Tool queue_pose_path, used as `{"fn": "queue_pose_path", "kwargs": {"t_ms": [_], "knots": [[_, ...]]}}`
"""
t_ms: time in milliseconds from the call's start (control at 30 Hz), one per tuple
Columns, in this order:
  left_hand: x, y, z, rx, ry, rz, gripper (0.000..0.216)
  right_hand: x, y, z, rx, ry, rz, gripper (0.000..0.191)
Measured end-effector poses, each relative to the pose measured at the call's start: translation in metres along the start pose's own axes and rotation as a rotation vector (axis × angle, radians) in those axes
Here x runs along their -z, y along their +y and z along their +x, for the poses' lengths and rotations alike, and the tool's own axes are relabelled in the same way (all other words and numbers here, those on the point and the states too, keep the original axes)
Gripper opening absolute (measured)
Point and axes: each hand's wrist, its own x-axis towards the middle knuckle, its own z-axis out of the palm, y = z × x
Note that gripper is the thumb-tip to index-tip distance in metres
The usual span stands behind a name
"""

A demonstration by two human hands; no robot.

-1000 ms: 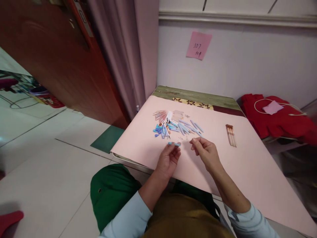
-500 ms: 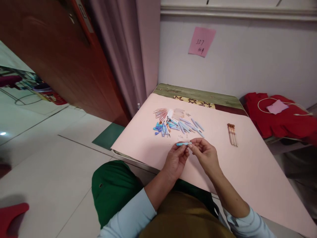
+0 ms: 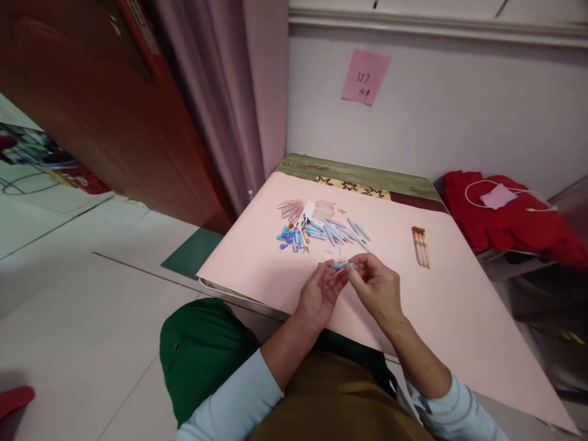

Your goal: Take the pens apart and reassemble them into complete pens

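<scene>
Over the near part of the table, my right hand (image 3: pixel 379 288) pinches the right end of a small light-blue pen barrel (image 3: pixel 339 265) between thumb and fingers. My left hand (image 3: pixel 316 299) is just below and left of it, palm up with its fingers apart. Its thumb tip is close to the barrel's left end; whether they touch I cannot tell. Beyond my hands is a spread of pen parts: blue and lilac barrels (image 3: pixel 337 233), small blue pieces (image 3: pixel 285 237), pinkish tubes (image 3: pixel 291 209) and clear tubes (image 3: pixel 324 208). Three brown-topped pens (image 3: pixel 420 247) lie together at the right.
The table (image 3: pixel 459 331) has a pale pink cover and stands against the wall. To its right is red cloth (image 3: pixel 478 220) with a white cord. A green cap-like cloth item (image 3: pixel 202 355) is at the near left, and a brown door (image 3: pixel 151 122) stands beyond.
My left thumb has lifted off the blue barrel and the left fingers have opened out. My right hand keeps hold of it. The whole view has shifted slightly.
</scene>
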Motion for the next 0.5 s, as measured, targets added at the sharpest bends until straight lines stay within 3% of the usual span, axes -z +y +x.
{"fn": "queue_pose_path", "kwargs": {"t_ms": [133,300,500], "knots": [[0.002,-0.001,0.0,-0.073,-0.018,0.082,0.02,-0.002,0.009,-0.002,-0.065,-0.024,0.097,0.021],[0.003,-0.001,0.0,-0.066,0.055,0.141,0.018,0.0,0.018,-0.002,-0.13,-0.041,0.24,0.027],[0.002,-0.003,-0.002,-0.022,0.0,0.114,0.012,0.007,0.002,-0.008,-0.033,-0.044,0.196,0.023]]}}
